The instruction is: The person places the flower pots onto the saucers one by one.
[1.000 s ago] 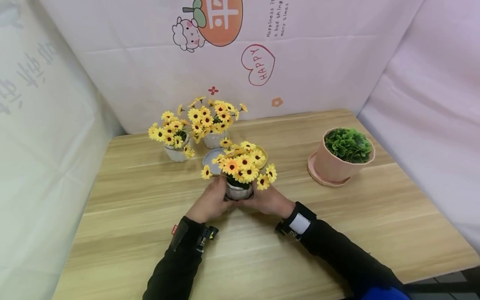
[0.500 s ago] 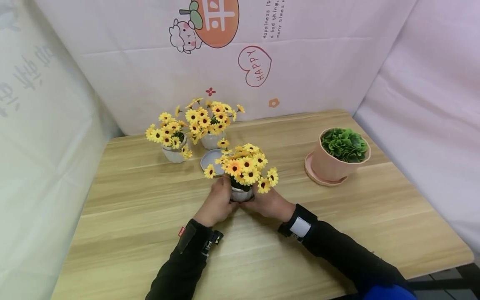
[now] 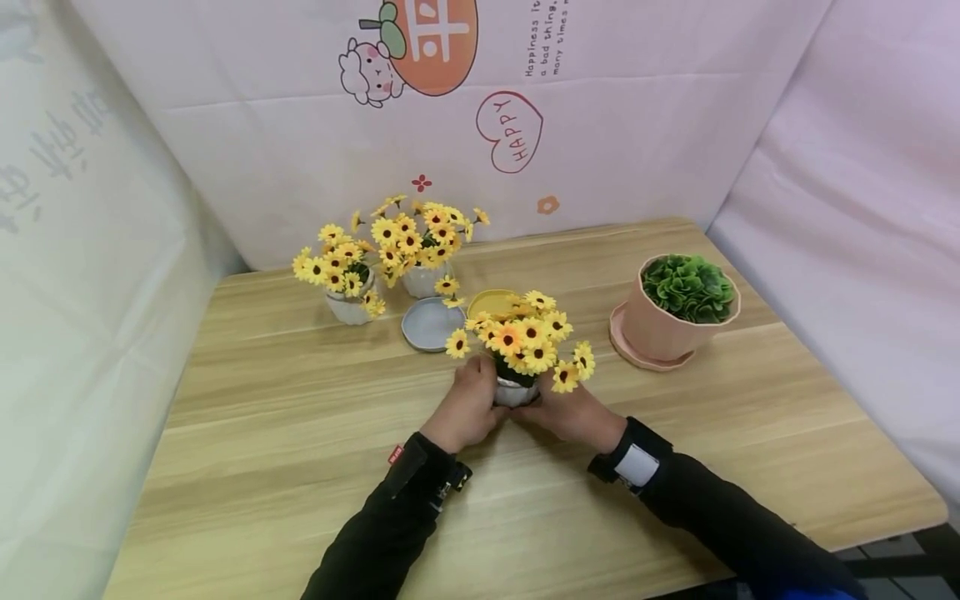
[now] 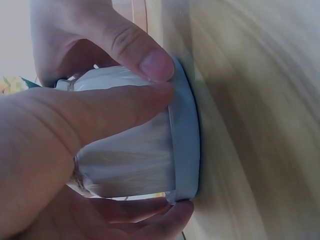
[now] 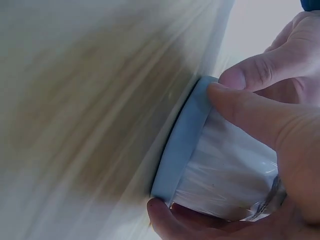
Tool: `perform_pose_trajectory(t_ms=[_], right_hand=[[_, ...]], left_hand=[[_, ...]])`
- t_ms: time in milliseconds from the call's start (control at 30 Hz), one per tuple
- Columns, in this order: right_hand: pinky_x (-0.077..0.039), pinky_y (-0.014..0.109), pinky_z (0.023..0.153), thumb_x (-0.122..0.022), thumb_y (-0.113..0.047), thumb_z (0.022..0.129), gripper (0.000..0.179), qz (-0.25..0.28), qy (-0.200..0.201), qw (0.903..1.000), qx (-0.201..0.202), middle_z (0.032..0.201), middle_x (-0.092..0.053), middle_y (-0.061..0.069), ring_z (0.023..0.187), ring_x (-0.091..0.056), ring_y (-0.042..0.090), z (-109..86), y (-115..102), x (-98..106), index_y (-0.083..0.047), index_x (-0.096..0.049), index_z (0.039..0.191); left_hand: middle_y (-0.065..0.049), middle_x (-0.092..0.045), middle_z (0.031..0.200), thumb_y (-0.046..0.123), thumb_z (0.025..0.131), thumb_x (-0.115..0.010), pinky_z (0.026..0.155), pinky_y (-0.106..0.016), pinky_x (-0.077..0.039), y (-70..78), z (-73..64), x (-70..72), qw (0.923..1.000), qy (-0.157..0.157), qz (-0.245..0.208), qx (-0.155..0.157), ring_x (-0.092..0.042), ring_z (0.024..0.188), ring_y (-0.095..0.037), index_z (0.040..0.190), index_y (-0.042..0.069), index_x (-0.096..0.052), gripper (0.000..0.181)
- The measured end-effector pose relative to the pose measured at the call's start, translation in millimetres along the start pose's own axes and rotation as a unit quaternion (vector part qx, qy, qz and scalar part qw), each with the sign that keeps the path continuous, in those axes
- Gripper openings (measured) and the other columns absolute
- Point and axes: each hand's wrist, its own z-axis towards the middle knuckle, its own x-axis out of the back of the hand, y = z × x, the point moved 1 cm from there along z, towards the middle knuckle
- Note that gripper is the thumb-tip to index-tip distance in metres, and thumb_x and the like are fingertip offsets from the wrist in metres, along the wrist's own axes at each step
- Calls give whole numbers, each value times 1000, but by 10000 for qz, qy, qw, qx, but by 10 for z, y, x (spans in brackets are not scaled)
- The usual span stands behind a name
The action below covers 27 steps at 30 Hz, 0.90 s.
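Observation:
Between my two hands is a small whitish pot (image 3: 515, 393) of yellow daisy-like flowers (image 3: 531, 335). My left hand (image 3: 469, 402) grips its left side and my right hand (image 3: 576, 410) its right side. Under the pot, both wrist views show a blue-grey saucer (image 4: 185, 135) close to the tabletop. The thumbs of both hands meet at the near side, by the saucer's rim (image 5: 182, 142); other fingers reach round the sides. Just behind lie a grey saucer (image 3: 433, 323) and a yellow saucer (image 3: 487, 302), the latter partly hidden by the blooms.
Two more white pots of yellow flowers, a left one (image 3: 351, 308) and a back one (image 3: 427, 279), stand at the back left. A pink pot (image 3: 667, 329) with a green leafy plant rests on a pink saucer to the right. Printed cloth (image 3: 637, 125) hangs behind the wooden table (image 3: 285, 467).
Both hands have moved to the right with the flower pot and its saucer. The grey and yellow saucers behind now show more fully. The other pots stay put.

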Motion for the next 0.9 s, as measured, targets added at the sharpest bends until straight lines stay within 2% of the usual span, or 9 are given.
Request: perform_pose_trajectory(t_ms=[133,200,333,433,467,633,767,833,900], right_hand=[[-35,53,126,-88,-11,87,96,-49,116,9999,-21,164,-39,21,153,-38,34,-102,53,77,3,-28,160],[-33,40,128,-87,-13,87,98,-32,180,9998,-35,165,-37,20,154,-36,34,-153,76,116,2,-25,161],[-24,12,122,-88,-12,87,99,-228,327,9992,59,162,-40,21,150,-40,34,-250,139,188,1,-23,161],[-18,3,117,-87,-12,88,100,-359,393,9986,35,160,-39,22,149,-40,35,-311,184,252,0,-20,160],[-16,2,117,-87,-11,88,101,-259,429,9987,-54,161,-37,22,150,-38,35,-321,195,275,-1,-18,161],[-20,11,121,-85,-6,88,102,-570,503,9970,-157,161,-30,28,148,-35,41,-397,248,376,2,-12,159],[-28,28,124,-84,-6,89,103,-647,484,9962,-330,161,-28,30,149,-35,42,-410,293,429,3,-9,158],[-27,31,126,-83,-5,89,103,-573,490,9964,-392,162,-27,29,150,-34,42,-396,316,448,2,-8,159],[-28,40,127,-83,-7,90,103,-521,467,9962,-517,162,-27,28,151,-33,40,-378,344,469,0,-7,160]], left_hand=[[-40,-52,136,6,89,-82,116,-59,-44,95,75,-73,9997,-15,212,-132,-53,129,-54,142,-19,-42,71],[-38,-53,134,7,89,-83,116,-58,-44,145,113,-105,9995,-32,290,-149,-54,128,-52,140,-17,-44,69],[-39,-52,139,10,90,-83,116,-55,-46,240,204,-174,9993,-168,322,-79,-54,131,-51,144,-17,-42,73],[-41,-47,147,12,92,-82,118,-54,-47,302,281,-226,9992,-301,262,6,-51,137,-53,152,-18,-34,82],[-41,-47,148,13,93,-82,118,-54,-47,320,310,-243,9991,-319,271,2,-51,138,-52,153,-17,-34,83],[-39,-50,144,12,93,-80,111,-52,-53,388,434,-315,9986,-354,372,-79,-54,132,-52,149,-14,-39,74],[-37,-52,140,11,91,-82,115,-53,-50,408,520,-349,9986,-335,376,-143,-55,131,-50,148,-13,-40,74],[-36,-52,140,11,90,-83,117,-53,-48,418,558,-350,9988,-327,336,-139,-54,132,-48,149,-13,-40,77],[-36,-52,140,10,90,-84,119,-52,-47,413,604,-363,9990,-326,253,-144,-52,134,-47,150,-13,-38,79]])
